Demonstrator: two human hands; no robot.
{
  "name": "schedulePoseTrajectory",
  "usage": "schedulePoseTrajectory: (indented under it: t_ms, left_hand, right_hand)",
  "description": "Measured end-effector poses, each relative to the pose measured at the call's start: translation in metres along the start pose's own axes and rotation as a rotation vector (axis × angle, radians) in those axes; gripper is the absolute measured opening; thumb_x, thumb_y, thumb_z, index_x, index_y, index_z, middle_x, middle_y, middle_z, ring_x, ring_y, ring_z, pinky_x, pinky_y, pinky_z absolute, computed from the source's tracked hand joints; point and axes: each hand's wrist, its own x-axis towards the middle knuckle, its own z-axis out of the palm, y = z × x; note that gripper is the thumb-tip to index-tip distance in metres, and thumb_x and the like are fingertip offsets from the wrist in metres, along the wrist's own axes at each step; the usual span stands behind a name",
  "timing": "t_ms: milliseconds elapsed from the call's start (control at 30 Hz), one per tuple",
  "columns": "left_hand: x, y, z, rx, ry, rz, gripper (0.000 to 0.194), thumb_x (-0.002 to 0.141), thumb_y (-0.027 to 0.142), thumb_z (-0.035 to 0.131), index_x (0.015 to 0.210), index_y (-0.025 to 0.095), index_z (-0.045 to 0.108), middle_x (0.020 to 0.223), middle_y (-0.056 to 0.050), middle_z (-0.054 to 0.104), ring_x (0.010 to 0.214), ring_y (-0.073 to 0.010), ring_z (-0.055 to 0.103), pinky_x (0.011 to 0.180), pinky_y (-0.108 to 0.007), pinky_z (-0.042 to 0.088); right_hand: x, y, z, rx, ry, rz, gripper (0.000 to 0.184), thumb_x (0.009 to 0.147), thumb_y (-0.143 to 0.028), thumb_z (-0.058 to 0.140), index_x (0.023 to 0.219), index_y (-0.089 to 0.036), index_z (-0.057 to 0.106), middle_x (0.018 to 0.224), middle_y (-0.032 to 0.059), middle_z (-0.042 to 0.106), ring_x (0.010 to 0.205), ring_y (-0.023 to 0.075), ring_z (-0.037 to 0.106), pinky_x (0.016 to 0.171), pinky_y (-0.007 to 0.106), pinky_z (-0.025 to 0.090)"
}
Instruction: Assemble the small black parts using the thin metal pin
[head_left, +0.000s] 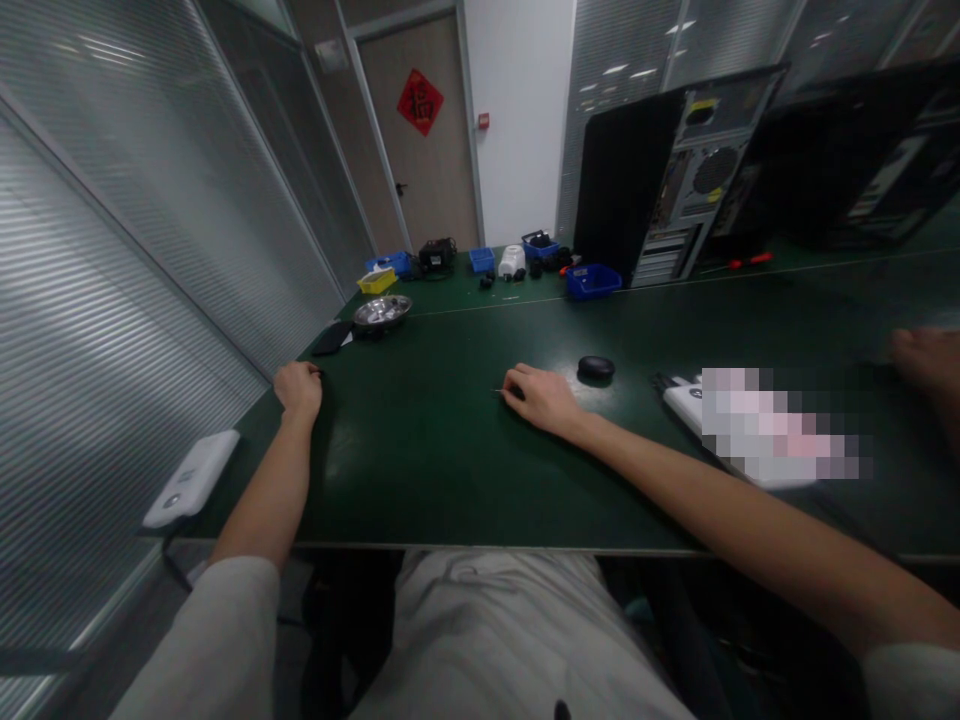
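My right hand [541,397] rests on the green tabletop [420,440], its fingers pinched together. From the fingertips a short, thin, bright tip [496,390] points left; its kind is too small to tell. A black computer mouse [596,368] lies just beyond this hand, to its right. At the table's left edge, my left hand [298,388] is closed with curled fingers. A small dark patch shows at its fingertips, and I cannot make out what it is. Closest to that hand is a flat black object [332,338].
A metal bowl [382,312] holds small things. Blue trays [592,281], a yellow tray [376,281] and a computer tower [675,190] stand farther back. White devices lie left [192,480] and right [780,470]. Another person's hand [926,352] is at the right.
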Motion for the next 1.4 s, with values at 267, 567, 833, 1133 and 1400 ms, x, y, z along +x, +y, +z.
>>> schedulePoseTrajectory:
  t_ms: [267,567,833,1133,1400]
  left_hand:
    - [0.0,0.006,-0.003,0.027,-0.001,-0.001,0.031,0.09,0.018,0.056,0.111,0.013,0.078,0.111,-0.02,0.072,0.106,-0.0353,0.065,0.093,-0.045,0.05]
    - [-0.004,0.002,0.003,-0.032,0.068,-0.032,0.03,0.091,0.023,0.054,0.106,0.015,0.079,0.116,-0.02,0.069,0.112,-0.0378,0.06,0.094,-0.048,0.049]
    - [0.003,-0.005,0.003,-0.196,-0.031,-0.153,0.025,0.09,0.027,0.061,0.106,0.014,0.076,0.106,-0.015,0.073,0.102,-0.029,0.065,0.098,-0.04,0.05]
    - [-0.01,0.024,-0.012,-0.181,-0.049,-0.079,0.022,0.089,0.033,0.068,0.103,0.02,0.077,0.109,-0.013,0.075,0.104,-0.0312,0.067,0.09,-0.039,0.051]
    - [-0.104,0.168,-0.049,-0.67,-0.289,0.726,0.022,0.095,0.041,0.067,0.101,0.02,0.074,0.107,-0.007,0.072,0.095,-0.022,0.066,0.083,-0.034,0.051]
  right_hand:
    - [0.002,0.001,0.002,-0.011,-0.004,-0.004,0.019,0.1,-0.038,0.057,0.102,-0.022,0.066,0.105,0.0054,0.067,0.08,0.0165,0.06,0.06,0.027,0.034]
    - [0.002,0.002,0.006,-0.041,0.016,0.0,0.018,0.1,-0.038,0.057,0.101,-0.023,0.066,0.105,0.0044,0.067,0.081,0.017,0.06,0.061,0.028,0.034]
    - [0.003,0.001,0.004,-0.042,-0.01,0.015,0.019,0.1,-0.039,0.057,0.103,-0.023,0.067,0.107,0.0047,0.067,0.082,0.0168,0.06,0.061,0.028,0.034]
    - [0.001,0.0,0.002,-0.024,0.0,-0.003,0.018,0.1,-0.037,0.058,0.103,-0.022,0.067,0.106,0.0053,0.067,0.082,0.0173,0.061,0.062,0.028,0.036]
    - [0.001,-0.001,0.003,-0.008,0.012,0.006,0.018,0.1,-0.038,0.058,0.103,-0.023,0.068,0.105,0.0044,0.067,0.081,0.017,0.061,0.063,0.029,0.034]
